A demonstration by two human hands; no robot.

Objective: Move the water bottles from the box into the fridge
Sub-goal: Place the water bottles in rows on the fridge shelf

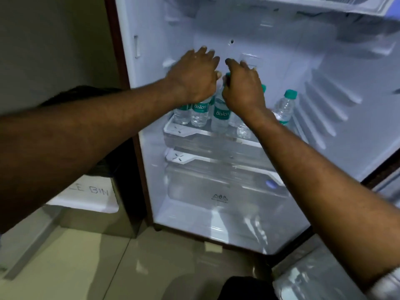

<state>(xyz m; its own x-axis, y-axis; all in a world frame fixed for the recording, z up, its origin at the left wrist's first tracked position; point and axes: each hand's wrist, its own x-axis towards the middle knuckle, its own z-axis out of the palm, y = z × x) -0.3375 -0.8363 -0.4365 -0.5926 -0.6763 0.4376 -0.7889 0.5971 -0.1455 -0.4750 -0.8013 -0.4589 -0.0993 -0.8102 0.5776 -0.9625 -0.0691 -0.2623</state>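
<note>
1. Nearest, at the lower right edge, lies something glossy and clear-wrapped (313, 278). I cannot tell whether it is the box. A labelled bin (91, 198) stands on the floor to the left of the fridge (151, 50).
2. Low inside the fridge, the crisper drawer (216, 187) shows nothing in it that I can make out.
3. Above it, the glass shelf (194, 132) carries the water bottles (200, 111). They stand upright with green caps, crowded at the left and middle, and one bottle (284, 107) stands apart on the right.
4. The right hand (242, 87) is curled round the neck of the front bottle (221, 113), which stands near the shelf's front edge. Let go while leaning, it would likely tip forward off the shelf.
5. The left hand (194, 76) is spread flat, fingers straight, above the tops of the left bottles. It grips nothing that I can see, and any contact is hidden.
6. The bottles are tightly packed, so a nudge from either wrist could knock neighbours over in a row. The right forearm crosses just in front of two bottles.
</note>
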